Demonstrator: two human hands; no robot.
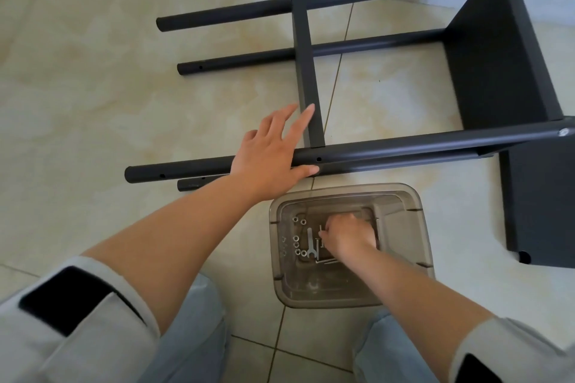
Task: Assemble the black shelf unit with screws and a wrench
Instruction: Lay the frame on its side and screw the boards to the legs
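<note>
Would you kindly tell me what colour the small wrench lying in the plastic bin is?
Silver, bare metal. The wrench shows in the head view, lying in the bin.

Glossy cream marbled floor tiles [93, 71] with thin dark grout lines [337, 71], lit by soft, even daylight.

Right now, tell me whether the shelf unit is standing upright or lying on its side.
Lying on its side. The shelf unit has its long tubes running level along the tiled floor, and the left hand rests on the nearest tube.
</note>
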